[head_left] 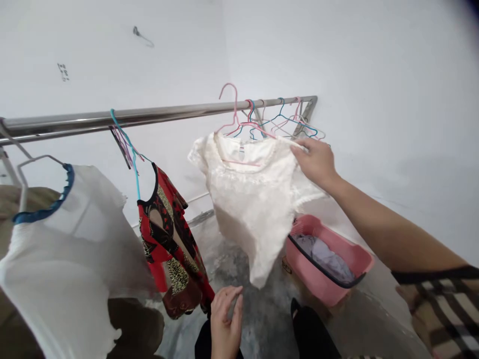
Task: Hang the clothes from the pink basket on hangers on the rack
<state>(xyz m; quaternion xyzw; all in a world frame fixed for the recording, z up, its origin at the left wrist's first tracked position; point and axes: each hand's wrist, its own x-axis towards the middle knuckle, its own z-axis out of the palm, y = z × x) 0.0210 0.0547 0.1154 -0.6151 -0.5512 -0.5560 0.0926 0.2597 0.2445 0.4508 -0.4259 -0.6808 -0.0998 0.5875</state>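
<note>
A cream lace blouse (250,194) hangs on a pink hanger (236,112), whose hook shows above the metal rail. At the right, my right hand (316,159) pinches the blouse's shoulder between thumb and fingers; the hanger's end there is hidden by cloth. My left hand (226,319) is low in the middle, below the blouse's hem and apart from it. Its fingers are loosely bent, the thumb stands away from them, and nothing shows in between. Nearest to that hand is a red patterned garment (175,239) on a light blue hanger (130,144).
The metal rail (164,113) runs across to the wall corner. Several bare hangers (288,119) hang at its right end. A white top (78,239) with a blue neckline hangs at left. Below right stands a pink basket (318,276) holding light cloth (327,257). A hook (142,36) is on the wall.
</note>
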